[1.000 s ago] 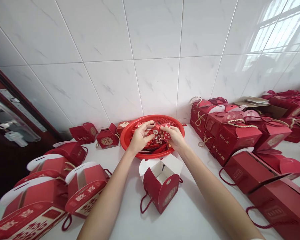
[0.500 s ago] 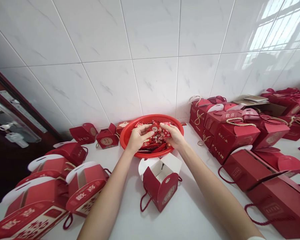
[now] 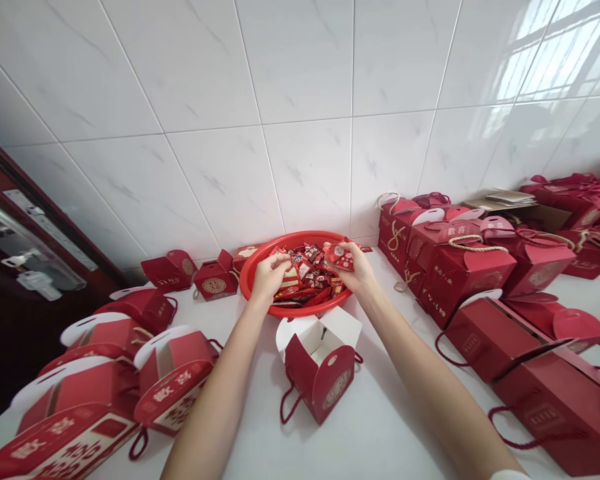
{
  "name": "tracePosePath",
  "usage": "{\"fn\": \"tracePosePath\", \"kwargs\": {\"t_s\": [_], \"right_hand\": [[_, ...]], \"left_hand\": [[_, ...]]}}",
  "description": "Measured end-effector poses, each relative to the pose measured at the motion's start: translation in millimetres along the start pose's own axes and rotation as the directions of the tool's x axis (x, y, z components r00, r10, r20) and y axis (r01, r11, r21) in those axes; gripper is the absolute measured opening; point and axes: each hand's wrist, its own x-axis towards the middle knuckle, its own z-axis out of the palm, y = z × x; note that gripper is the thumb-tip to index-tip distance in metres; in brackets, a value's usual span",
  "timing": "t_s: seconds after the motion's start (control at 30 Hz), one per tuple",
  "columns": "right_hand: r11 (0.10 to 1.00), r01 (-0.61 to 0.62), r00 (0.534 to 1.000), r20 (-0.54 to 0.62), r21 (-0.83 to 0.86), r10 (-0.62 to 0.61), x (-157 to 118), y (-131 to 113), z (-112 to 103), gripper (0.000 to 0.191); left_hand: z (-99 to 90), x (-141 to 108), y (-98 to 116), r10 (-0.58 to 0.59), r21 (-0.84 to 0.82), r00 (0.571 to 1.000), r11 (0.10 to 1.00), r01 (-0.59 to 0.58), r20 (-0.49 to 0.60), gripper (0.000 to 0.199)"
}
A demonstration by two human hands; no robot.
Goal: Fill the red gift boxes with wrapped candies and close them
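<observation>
A red plastic basket (image 3: 247, 275) full of red-wrapped candies (image 3: 314, 270) stands against the wall. Over its left side, my left hand (image 3: 270, 279) is closed in a pinch; whatever lies between the fingertips, if anything, is too small to make out. My right hand (image 3: 359, 268) grips red candy packets (image 3: 340, 257) with gold and white print above the basket's right side. Between my forearms, just in front of the basket, a red gift box (image 3: 314, 377) stands with its flaps up. Its white inside shows, with a cord end on the inner wall.
Several red gift boxes (image 3: 75, 393) crowd the left of the white table (image 3: 360, 427); more boxes (image 3: 470, 273) with rope handles fill the right. Two small red boxes (image 3: 215, 277) sit by the tiled wall (image 3: 310, 173). A dark door (image 3: 35, 313) with keys is at far left.
My hands have moved apart: the left went slightly left and down, the right slightly right with the candy packets. More of the candies in the basket now shows.
</observation>
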Motion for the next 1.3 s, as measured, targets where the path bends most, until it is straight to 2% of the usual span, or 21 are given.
{"fn": "tracePosePath", "kwargs": {"t_s": [0.1, 0.27, 0.43, 0.57, 0.7, 0.8, 0.9, 0.97, 1.03, 1.1, 1.17, 1.3], "right_hand": [[1.0, 0.021, 1.0, -0.002, 0.017, -0.021, 1.7, -2.3, -3.2, 0.012], [1.0, 0.004, 0.999, 0.05, -0.002, -0.003, 6.3, -2.9, -6.9, 0.007], [0.999, 0.002, 1.0, -0.005, 0.041, -0.002, 8.5, -0.5, -4.9, 0.016], [0.997, 0.005, 1.0, 0.009, 0.081, -0.006, 8.6, 1.8, -4.1, 0.018], [0.992, -0.026, 1.0, 0.012, 0.124, 0.025, 9.0, 1.4, -4.1, 0.018], [0.99, -0.039, 0.999, 0.024, 0.138, 0.036, 8.2, -0.3, -3.0, 0.023], [0.991, -0.017, 1.0, 0.007, 0.136, 0.017, 7.0, -1.9, -2.8, 0.028], [0.993, 0.006, 1.0, -0.01, 0.117, -0.005, 6.6, -2.6, -3.7, 0.031], [0.994, 0.025, 1.0, -0.006, 0.102, -0.025, 6.4, -3.1, -4.9, 0.033], [0.994, 0.041, 0.999, 0.003, 0.098, -0.041, 6.1, -3.6, -5.6, 0.035], [0.995, 0.041, 0.999, 0.01, 0.092, -0.042, 5.7, -4.2, -5.6, 0.035], [0.996, 0.023, 1.0, 0.014, 0.083, -0.024, 5.8, -4.9, -5.4, 0.034]], "left_hand": [[2.1, 2.0, -0.7, 0.028, 0.091, 0.997, 0.995, -0.034, 0.073, 0.022], [11.2, 10.1, 12.3, 0.025, 0.312, 0.967, 0.944, -0.106, 0.254, 0.012], [37.5, 39.4, 26.3, -0.043, 0.501, 0.91, 0.845, -0.187, 0.413, 0.011], [62.0, 59.2, 28.5, -0.053, 0.559, 0.882, 0.791, -0.248, 0.467, 0.018], [63.5, 68.2, 17.3, -0.029, 0.576, 0.887, 0.771, -0.273, 0.46, 0.017], [52.1, 70.6, 8.1, -0.02, 0.568, 0.887, 0.774, -0.278, 0.462, 0.028], [46.8, 68.1, 7.2, 0.004, 0.547, 0.865, 0.773, -0.321, 0.502, 0.052], [51.1, 64.0, 11.4, 0.039, 0.519, 0.837, 0.769, -0.375, 0.546, 0.068], [59.2, 58.9, 17.2, 0.069, 0.479, 0.793, 0.764, -0.432, 0.606, 0.073], [66.5, 54.0, 22.5, 0.066, 0.454, 0.75, 0.76, -0.466, 0.658, 0.067], [69.2, 50.4, 25.9, 0.034, 0.462, 0.733, 0.755, -0.464, 0.68, 0.056], [62.1, 48.3, 26.6, -0.062, 0.532, 0.761, 0.751, -0.391, 0.646, 0.027]]}}
